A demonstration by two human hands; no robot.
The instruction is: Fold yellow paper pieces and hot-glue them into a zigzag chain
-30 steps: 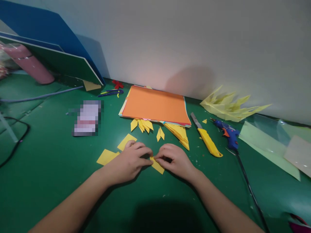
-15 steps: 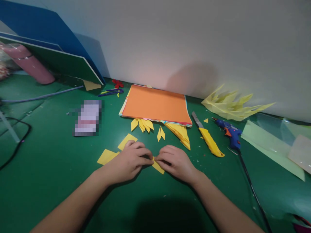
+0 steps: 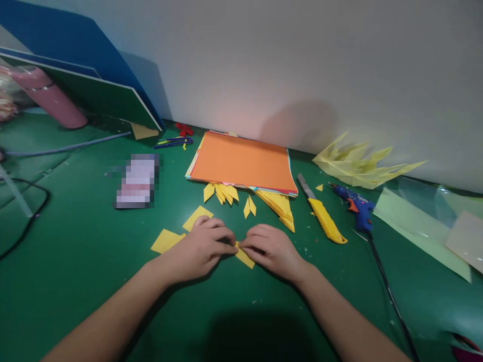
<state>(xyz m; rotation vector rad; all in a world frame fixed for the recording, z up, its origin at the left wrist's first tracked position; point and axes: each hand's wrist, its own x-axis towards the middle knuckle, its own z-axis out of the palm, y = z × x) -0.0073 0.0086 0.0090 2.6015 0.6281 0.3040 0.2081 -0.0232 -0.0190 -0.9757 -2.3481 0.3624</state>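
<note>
A small yellow piece of paper (image 3: 246,257) lies at the middle of the table between my hands. My left hand (image 3: 207,246) pinches its upper left end with thumb and fingertips. From the other side, my right hand (image 3: 269,249) is closed on the same paper, its fingertips almost meeting the left ones. Part of the paper is hidden under the fingers. Beside and partly beneath my left hand are two more yellow paper pieces (image 3: 164,242). Beyond the hands lie a folded paper petal pair (image 3: 249,206), several folded petals (image 3: 222,193) and a stack of yellow triangles (image 3: 278,208).
An orange paper stack (image 3: 245,161) lies near the wall. To the right are a yellow utility knife (image 3: 324,218), a blue glue gun (image 3: 356,206), a spiky yellow paper piece (image 3: 362,166) and green sheets (image 3: 418,231). A blurred phone (image 3: 136,181) and pink bottle (image 3: 53,98) are left.
Both hands keep their pinch on the yellow paper, with hardly any movement. The view has shifted very slightly.
</note>
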